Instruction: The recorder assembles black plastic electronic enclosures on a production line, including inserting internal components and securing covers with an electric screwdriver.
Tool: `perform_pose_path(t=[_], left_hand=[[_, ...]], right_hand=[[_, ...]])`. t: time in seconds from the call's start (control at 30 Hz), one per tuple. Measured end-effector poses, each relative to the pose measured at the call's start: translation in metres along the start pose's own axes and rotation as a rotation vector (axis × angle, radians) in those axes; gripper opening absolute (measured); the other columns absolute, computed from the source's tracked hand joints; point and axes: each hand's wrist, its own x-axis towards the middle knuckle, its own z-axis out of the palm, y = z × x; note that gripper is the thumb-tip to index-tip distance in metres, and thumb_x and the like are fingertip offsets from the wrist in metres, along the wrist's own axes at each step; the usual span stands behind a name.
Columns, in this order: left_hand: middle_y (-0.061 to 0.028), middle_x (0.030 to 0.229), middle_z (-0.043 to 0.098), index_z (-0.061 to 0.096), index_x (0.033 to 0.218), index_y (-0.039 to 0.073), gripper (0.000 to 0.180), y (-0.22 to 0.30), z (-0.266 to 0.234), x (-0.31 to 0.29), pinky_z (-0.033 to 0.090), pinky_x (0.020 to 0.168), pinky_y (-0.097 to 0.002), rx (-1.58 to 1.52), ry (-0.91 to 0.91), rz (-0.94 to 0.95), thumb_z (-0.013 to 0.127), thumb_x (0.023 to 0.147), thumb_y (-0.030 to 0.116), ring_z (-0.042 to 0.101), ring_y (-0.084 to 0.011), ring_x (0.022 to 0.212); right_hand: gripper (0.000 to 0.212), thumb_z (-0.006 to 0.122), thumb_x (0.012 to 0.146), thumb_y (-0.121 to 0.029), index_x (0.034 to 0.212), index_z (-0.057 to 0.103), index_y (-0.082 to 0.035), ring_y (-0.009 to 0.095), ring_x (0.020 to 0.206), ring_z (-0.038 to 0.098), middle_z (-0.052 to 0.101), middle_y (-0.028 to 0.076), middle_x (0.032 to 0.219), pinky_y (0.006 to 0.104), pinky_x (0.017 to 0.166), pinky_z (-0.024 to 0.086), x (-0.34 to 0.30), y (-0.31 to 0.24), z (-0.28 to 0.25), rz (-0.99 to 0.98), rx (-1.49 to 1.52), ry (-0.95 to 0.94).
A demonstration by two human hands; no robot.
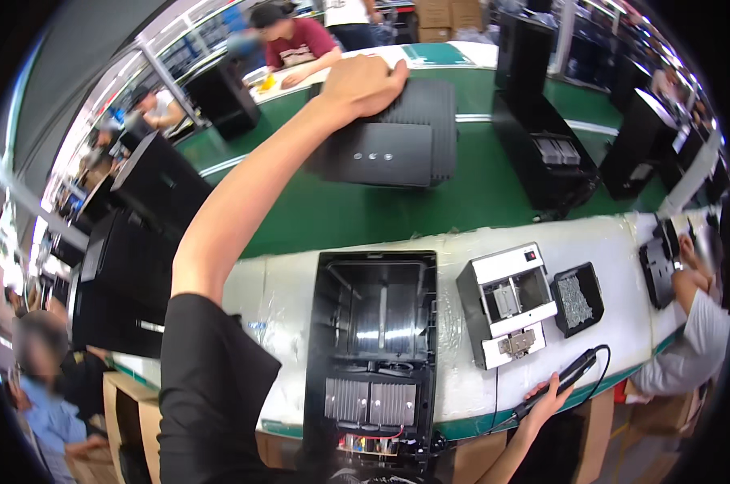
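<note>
My left hand (pixel 363 87) reaches far forward over the green belt, its fingers curled over the top of a black ribbed plastic cover (pixel 393 153) with three small round marks. My right hand (pixel 547 398), low at the right, is wrapped round a black corded electric screwdriver (pixel 576 371). Between my arms an open black housing (pixel 326 323) lies on the white worktop. Inside it are a deep hollow, two finned metal heat sinks (pixel 370 402) and, at the near end, a circuit board (pixel 369 444) with wires.
Right of the housing stand a white-and-black screw feeder (pixel 510 302) and a black bin of screws (pixel 576 303). Black housings line the green conveyor (pixel 357 211), one lying open (pixel 542 153). At the right a co-worker's hands (pixel 691 270) handle a black part; a person in maroon (pixel 304 44) sits opposite.
</note>
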Motion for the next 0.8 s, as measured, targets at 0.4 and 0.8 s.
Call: perform_pose_path(t=[0.4,0.8], left_hand=[[-0.0173,0.105,0.062,0.058,0.107,-0.005,0.042,-0.085,-0.12,-0.016,0.045,0.084,-0.0361,0.172,-0.045,0.1,0.045,0.086,0.029,0.058,-0.0284,0.098],[-0.0149,0.095,0.066,0.061,0.103,-0.003,0.04,-0.147,-0.423,-0.285,0.044,0.084,-0.0355,0.585,-0.008,-0.487,0.045,0.089,0.031,0.061,-0.0256,0.091]], right_hand=[[0.03,0.056,0.088,-0.023,0.111,0.039,-0.013,0.012,0.043,0.042,0.043,0.002,0.06,0.0261,0.035,0.034,0.003,0.005,-0.008,-0.024,-0.002,-0.029],[0.03,0.062,0.085,-0.022,0.106,0.046,-0.007,0.012,0.045,0.043,0.049,0.004,0.065,0.0251,0.038,0.036,0.012,0.012,-0.012,-0.024,-0.02,-0.086]])
